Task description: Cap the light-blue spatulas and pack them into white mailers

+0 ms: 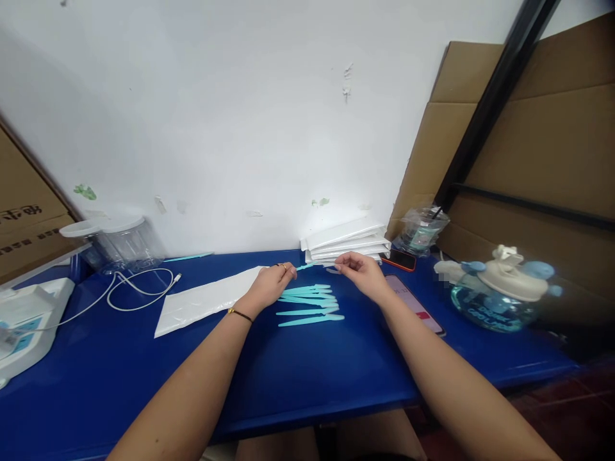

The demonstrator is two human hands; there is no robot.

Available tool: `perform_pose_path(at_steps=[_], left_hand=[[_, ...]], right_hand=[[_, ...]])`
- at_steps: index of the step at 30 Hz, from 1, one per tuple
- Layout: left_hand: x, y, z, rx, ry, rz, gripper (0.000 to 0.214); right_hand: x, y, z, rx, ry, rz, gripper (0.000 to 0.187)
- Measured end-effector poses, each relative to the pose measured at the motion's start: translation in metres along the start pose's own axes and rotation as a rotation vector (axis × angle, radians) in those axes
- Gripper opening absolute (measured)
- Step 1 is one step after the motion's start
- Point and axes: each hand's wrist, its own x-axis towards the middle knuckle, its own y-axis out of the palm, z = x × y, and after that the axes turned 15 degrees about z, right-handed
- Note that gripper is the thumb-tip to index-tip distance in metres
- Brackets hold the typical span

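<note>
My left hand (pixel 273 282) and my right hand (pixel 360 271) are both pinched on the ends of one thin light-blue strip (pixel 307 265), held just above the blue table (pixel 307 378). Below it several similar light-blue strips (pixel 310 304) lie side by side on the table. A flat white plastic bag (pixel 204 299) lies beside my left hand. A dark bracelet is on my left wrist.
A stack of white flat boxes (pixel 346 242) stands at the wall. A red-edged phone (pixel 401 259) and a second phone (pixel 414 304) lie to the right, near a blue water jug (pixel 500 291). At the left are a clear jar (pixel 120 243), a white cable (pixel 137 288) and a white device (pixel 26 320). Cardboard leans at both sides.
</note>
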Motion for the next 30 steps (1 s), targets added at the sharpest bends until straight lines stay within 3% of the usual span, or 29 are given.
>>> perform_pose_path(at_steps=[13, 23, 30], left_hand=[[-0.001, -0.002, -0.008, 0.069, 0.067, 0.050, 0.038], [-0.001, -0.002, -0.007, 0.102, -0.018, 0.035, 0.039], [-0.002, -0.002, -0.012, 0.142, 0.045, 0.045, 0.038]], right_hand=[[0.001, 0.006, -0.002, -0.017, -0.033, 0.006, 0.021], [0.000, 0.000, -0.005, -0.037, -0.019, 0.009, 0.024], [0.001, 0.010, -0.002, -0.038, -0.032, 0.068, 0.019]])
